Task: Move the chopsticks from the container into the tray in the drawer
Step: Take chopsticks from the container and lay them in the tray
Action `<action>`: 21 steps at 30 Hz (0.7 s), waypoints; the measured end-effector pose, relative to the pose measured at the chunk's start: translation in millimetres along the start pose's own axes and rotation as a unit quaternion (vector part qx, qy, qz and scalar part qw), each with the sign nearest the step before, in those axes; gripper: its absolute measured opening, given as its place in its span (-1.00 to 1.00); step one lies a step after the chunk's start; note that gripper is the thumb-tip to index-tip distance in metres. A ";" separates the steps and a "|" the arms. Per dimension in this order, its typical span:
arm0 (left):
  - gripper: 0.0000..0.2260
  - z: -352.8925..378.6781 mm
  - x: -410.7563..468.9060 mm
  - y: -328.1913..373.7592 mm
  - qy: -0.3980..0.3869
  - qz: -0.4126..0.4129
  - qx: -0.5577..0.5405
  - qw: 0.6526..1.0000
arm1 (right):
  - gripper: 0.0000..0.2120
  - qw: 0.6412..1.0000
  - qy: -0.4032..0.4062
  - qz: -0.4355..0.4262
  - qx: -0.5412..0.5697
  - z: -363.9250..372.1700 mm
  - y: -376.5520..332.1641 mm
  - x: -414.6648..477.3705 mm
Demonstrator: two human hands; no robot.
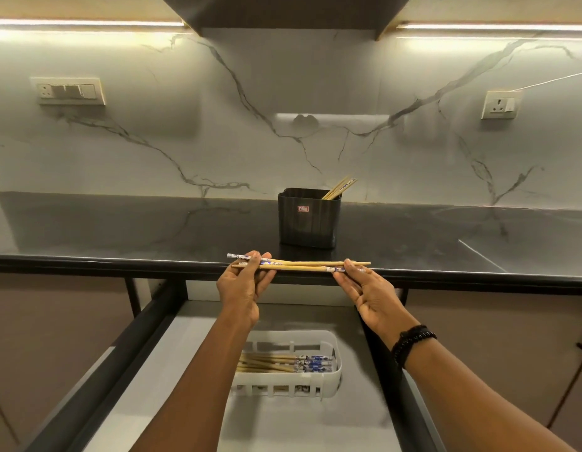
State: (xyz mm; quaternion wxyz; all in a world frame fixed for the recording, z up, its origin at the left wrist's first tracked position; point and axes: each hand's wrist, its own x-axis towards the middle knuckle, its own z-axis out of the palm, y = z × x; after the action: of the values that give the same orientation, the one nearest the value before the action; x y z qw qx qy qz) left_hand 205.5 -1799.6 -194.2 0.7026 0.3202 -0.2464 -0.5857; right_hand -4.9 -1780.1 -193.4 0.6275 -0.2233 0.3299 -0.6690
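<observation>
Fingers first: your left fingertips (252, 261) are curled over the held sticks (302, 265) near their left end, and the thumb looks to be underneath, so that's a proper pinch. Right fingertips (348, 265) pinch the other end, lighter imo, mostly tips. Left hand (242, 288) and right hand (369, 296) carry the bundle level, just above the front edge of the counter (120, 230), not touching it afaict.

Look at the bundle before you lower it. The sticks aren't lined up: one blue-patterned end pokes out left, another patterned bit sits by your right fingers, and a bare tip juts out right. So they're prob head-to-tail and staggered.

The tray (337, 376) sits in the open drawer (185, 337) directly below, between your forearms. The tray sticks (283, 362) lie flat w/ patterned ends all pointing right. If you want it neat, flip the odd one and square up the ends first.

Then come straight down, keep it level, both ends same height. The bundle looks about as long as the tray inside, so aim centred or a tip will catch the rim. Let go only when low over the pile, both hands together, otherwise they scatter.

Container (309, 223) stands further back on the counter, well apart from your hands, w/ a few leftover sticks (340, 187) leaning in its right corner, so I'd guess one more trip after this.
</observation>
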 end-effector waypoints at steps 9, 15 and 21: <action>-0.77 0.5 4.8 0.4 0.018 0.003 -0.006 1.000 | -0.73 0.998 0.033 -0.045 0.033 9.5 7.1 -2.6; -0.81 -11.7 11.4 16.6 0.056 0.032 -0.004 0.998 | -0.70 0.989 0.098 -0.109 0.036 2.9 -9.8 -4.8; -0.87 -11.5 12.7 22.6 0.026 0.063 0.138 0.988 | -0.77 0.979 0.139 -0.132 -0.076 -9.3 -27.0 0.3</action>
State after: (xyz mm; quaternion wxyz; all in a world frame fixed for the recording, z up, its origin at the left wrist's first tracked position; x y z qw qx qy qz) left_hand 231.3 -1807.8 -185.6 0.6929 0.4132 -0.3267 -0.4924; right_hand -30.3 -1779.0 -180.3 0.4633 -0.2168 0.4313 -0.7432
